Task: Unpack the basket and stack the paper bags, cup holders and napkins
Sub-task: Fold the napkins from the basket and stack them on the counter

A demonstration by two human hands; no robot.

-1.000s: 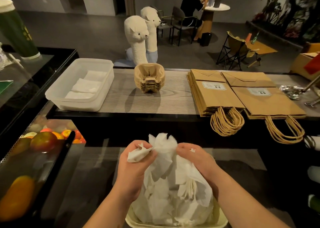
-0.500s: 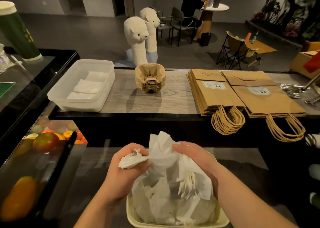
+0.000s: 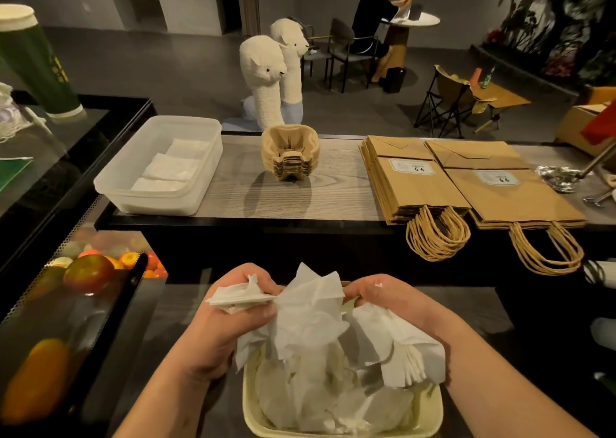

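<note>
A cream basket point(image 3: 433, 414) at the bottom centre is heaped with loose white napkins point(image 3: 316, 354). My left hand point(image 3: 233, 311) grips a folded wad of napkins just above the heap's left side. Over the heap's right side, my right hand point(image 3: 390, 301) holds the crumpled napkins. On the wooden counter point(image 3: 340, 191) behind stand a clear tub point(image 3: 110, 187) with flat napkins point(image 3: 173, 167), a stack of brown cup holders point(image 3: 290, 154), and two stacks of brown paper bags point(image 3: 413, 184), point(image 3: 506, 187) with handles hanging over the edge.
A display case with fruit point(image 3: 86, 271) lies at the left. Two alpaca figures point(image 3: 266, 77) stand behind the counter. Foil and metal tools point(image 3: 560, 177) lie at the counter's right end. A person sits at a round table point(image 3: 413, 21) far back.
Both hands have spread apart over the basket. My left hand has drawn its wad of napkins leftwards, away from the heap.
</note>
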